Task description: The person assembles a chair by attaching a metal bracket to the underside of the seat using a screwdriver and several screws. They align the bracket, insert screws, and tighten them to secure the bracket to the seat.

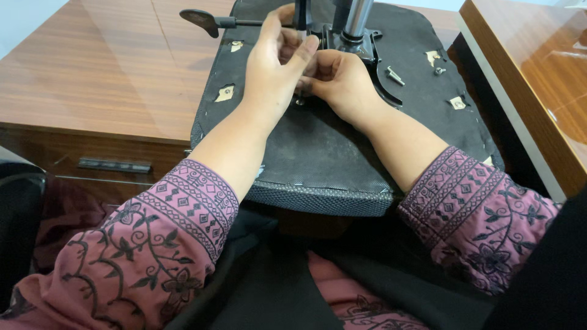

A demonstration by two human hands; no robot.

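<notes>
At the centre top of the frame an upturned office chair seat (318,146) lies underside up, and both hands meet at its black metal mechanism plate (367,49). The left hand (275,67) and right hand (339,79) pinch together over a small fastener near the plate's edge; what exactly the fingertips hold cannot be told. This looks like the fastening step, calling for careful alignment. A loose bolt (394,76) lies right of the plate, the lever (208,22) sticks out upper left, wooden desks (92,79) flank the seat.
</notes>
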